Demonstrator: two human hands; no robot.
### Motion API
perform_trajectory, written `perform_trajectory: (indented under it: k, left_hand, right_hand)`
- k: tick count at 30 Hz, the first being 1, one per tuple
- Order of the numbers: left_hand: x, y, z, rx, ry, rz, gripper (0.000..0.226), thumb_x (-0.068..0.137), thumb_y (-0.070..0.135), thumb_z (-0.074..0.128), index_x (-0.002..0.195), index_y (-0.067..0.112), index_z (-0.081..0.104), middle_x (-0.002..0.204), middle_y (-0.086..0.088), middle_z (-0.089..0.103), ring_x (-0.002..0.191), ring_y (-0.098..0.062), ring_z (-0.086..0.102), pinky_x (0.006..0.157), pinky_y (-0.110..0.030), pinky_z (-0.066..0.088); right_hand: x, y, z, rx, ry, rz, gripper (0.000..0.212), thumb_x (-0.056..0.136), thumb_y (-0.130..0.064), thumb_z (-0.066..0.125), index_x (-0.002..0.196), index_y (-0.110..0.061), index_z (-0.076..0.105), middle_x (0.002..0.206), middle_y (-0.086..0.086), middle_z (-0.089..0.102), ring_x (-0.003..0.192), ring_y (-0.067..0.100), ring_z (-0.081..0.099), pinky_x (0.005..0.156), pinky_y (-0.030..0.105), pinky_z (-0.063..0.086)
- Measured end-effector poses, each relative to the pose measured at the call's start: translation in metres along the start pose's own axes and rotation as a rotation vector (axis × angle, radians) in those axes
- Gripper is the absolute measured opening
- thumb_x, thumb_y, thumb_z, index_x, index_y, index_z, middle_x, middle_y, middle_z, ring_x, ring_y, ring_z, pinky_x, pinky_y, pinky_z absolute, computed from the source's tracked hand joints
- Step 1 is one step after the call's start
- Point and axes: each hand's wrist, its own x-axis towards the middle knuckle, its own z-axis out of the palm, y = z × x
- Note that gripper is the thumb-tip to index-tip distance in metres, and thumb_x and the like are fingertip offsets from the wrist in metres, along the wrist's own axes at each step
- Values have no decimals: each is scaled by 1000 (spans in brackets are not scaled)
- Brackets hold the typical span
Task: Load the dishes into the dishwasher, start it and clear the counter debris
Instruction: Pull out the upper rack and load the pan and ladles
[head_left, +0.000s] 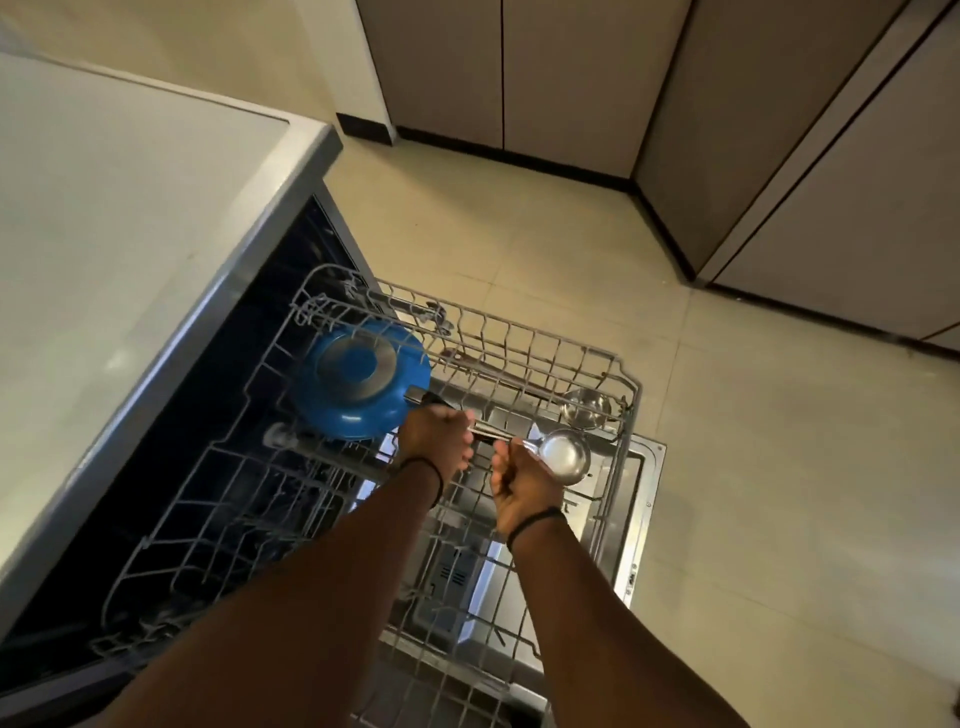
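Step in hand: you are loading cookware into the pulled-out dishwasher rack (597, 374), which is standing over the lowered door (641, 525); starting the machine and clearing the counter debris are not yet done.
Left hand: your left hand (436, 441) is curling round the dark handle of the blue pan (358, 379), fingers wrapped tight, probably to steady the pan while it settles.
Blue pan: it is lying bottom-up in the rack near the counter side, its metal base disc facing you; upside down likely so water is draining off rather than pooling.
Right hand: your right hand (519, 486) is gripping the handle of a steel ladle (561, 457), fingers closed around it, the bowl pointing away from you towards the rack's far right.
Ladle position: it is hovering just above the wires, close beside your left hand; whether it is touching the rack I cannot tell.
Already loaded: a second steel ladle (584, 408) is lying along the far edge, bowl at the corner.
Next move, as a judgement: laying the held ladle flat beside the other looks sensible, clear of the pan handle.
Counter: the pale counter (130, 218) is showing on your left.
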Motion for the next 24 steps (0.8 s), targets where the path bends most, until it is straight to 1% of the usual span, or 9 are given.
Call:
perform_trajectory:
  k: [4,7,10,13,15,16,17,20,24]
  left_hand:
    - [26,1,14,25,-11,-21,16,94,16,59,83,6,64,60,-5,57,44,-15,50,40,-24,42]
    - [41,-4,21,69,-24,-42,14,94,17,60,86,6,63,62,-6,58,45,-15,51,38,-22,43]
    - [51,-12,30,92,-20,-60,13,93,18,63,88,6,62,63,-6,58,46,-17,52,37,-21,44]
    - [64,-17,34,143,-10,-66,10,91,17,64,89,7,65,67,-7,61,51,-19,57,45,-29,49]
    - [75,-23,33,268,10,-2,10,88,12,63,93,5,68,78,-11,67,67,-26,65,63,-41,58]
    - [80,-28,33,340,28,26,13,86,10,62,96,6,69,86,-13,69,76,-29,68,72,-44,59]
    - [84,-35,33,397,59,40,15,84,11,63,97,8,69,90,-13,71,81,-30,69,75,-45,59]
    - [84,-49,35,415,91,41,15,79,16,68,94,17,65,90,-8,71,79,-27,69,70,-43,60]
    - [71,-51,35,457,63,66,11,81,22,62,92,20,63,86,-5,70,77,-27,69,68,-43,60]
  right_hand:
    - [14,-2,1,2,36,12,13,96,-13,56,87,-6,61,54,-2,65,39,4,53,34,15,36]
    - [21,2,3,-8,109,-9,14,96,-15,57,87,-5,63,61,1,63,39,5,51,34,16,35]
    - [25,1,4,-20,167,-11,19,95,-12,55,78,-7,62,60,2,62,39,7,51,35,16,36]
    - [30,-7,4,-33,167,32,20,96,-7,49,78,-9,58,62,4,57,38,10,47,34,16,34]
    - [35,-10,3,-57,176,73,20,96,-2,42,81,-8,53,58,5,52,34,11,43,32,15,29]
    - [37,-11,2,-69,168,91,20,95,1,38,81,-7,50,53,5,48,31,10,39,31,15,26]
    - [37,-11,1,-82,155,106,22,94,4,34,80,-8,48,46,3,43,28,10,35,31,16,24]
    - [34,-14,-3,-141,144,114,23,92,5,33,78,-7,48,38,0,38,26,10,32,31,16,22]
    - [25,-12,-4,-174,203,-8,18,91,0,48,77,-3,57,51,6,54,33,12,43,33,16,31]
